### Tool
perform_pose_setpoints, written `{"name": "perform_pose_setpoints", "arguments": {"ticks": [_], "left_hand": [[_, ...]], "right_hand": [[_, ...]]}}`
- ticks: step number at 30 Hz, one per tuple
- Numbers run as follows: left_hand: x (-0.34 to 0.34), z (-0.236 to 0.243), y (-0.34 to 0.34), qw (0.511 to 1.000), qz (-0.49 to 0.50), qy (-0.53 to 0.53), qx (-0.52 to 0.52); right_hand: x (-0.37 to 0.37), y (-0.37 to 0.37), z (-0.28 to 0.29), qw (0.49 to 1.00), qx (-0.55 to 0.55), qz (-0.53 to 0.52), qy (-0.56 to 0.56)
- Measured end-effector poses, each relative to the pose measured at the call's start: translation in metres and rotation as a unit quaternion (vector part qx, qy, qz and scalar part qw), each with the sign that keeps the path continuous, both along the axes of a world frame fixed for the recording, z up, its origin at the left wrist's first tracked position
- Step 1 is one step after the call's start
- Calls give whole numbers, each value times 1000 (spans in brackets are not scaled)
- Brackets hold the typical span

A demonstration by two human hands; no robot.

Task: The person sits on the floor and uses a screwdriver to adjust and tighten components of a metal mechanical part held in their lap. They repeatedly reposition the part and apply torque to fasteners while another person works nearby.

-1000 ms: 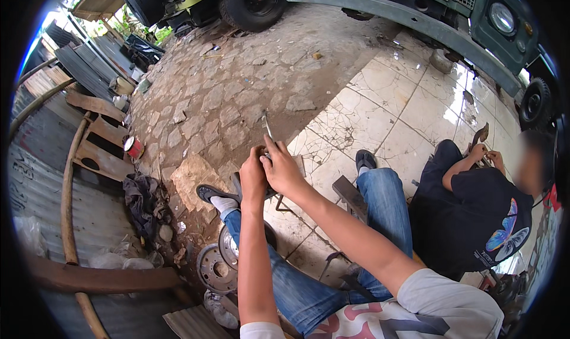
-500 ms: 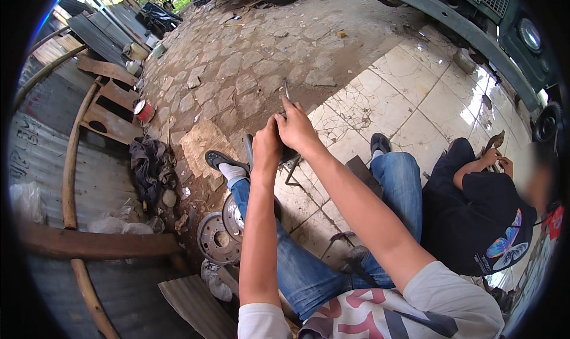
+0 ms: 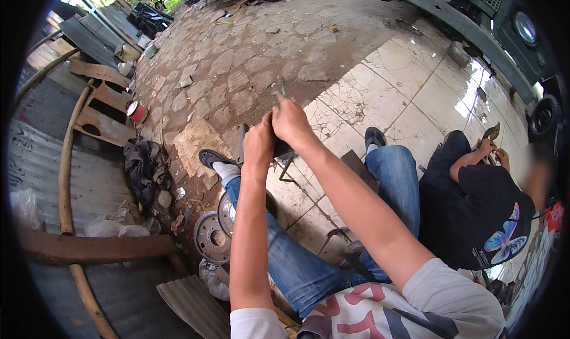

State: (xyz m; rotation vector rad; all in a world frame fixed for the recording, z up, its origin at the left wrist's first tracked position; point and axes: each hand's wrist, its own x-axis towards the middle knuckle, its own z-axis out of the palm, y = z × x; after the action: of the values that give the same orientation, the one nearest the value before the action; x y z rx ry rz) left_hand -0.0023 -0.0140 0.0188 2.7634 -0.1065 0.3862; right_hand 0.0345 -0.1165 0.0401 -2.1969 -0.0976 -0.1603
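Observation:
My left hand point(image 3: 259, 140) is closed, its fingers wrapped round something mostly hidden beneath it. A dark, narrow edge point(image 3: 241, 142) shows just left of that hand. Pressed against it is my right hand point(image 3: 290, 122), also closed, with the index finger stretched forward along a thin metal tool point(image 3: 282, 88). The tool's tip points away from me and looks blurred. Under the right wrist is a dark block-like part point(image 3: 282, 151), with a bent metal rod point(image 3: 287, 171) below it. What joins these parts is hidden.
Round metal discs with holes point(image 3: 212, 237) lie by my left leg. A person in a dark shirt point(image 3: 475, 220) crouches at right, hands on a small object. Corrugated sheets point(image 3: 41, 167) and a wooden beam point(image 3: 101, 247) line the left. A green vehicle point(image 3: 504, 42) stands far right.
The whole view has shifted slightly. Both hands stay together on the work; the dark edge beside my left hand looks broader and straighter now, and the tool's tip looks fainter.

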Motion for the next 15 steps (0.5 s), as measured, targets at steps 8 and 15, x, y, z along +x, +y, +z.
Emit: {"name": "perform_pose_setpoints", "arguments": {"ticks": [8,15], "left_hand": [[2,8,7,999,-19,4,-36],[-2,8,-2,997,-55,-22,-52]], "right_hand": [[-27,2,-2,994,68,31,-81],[-30,-10,5,993,93,60,-47]]}}
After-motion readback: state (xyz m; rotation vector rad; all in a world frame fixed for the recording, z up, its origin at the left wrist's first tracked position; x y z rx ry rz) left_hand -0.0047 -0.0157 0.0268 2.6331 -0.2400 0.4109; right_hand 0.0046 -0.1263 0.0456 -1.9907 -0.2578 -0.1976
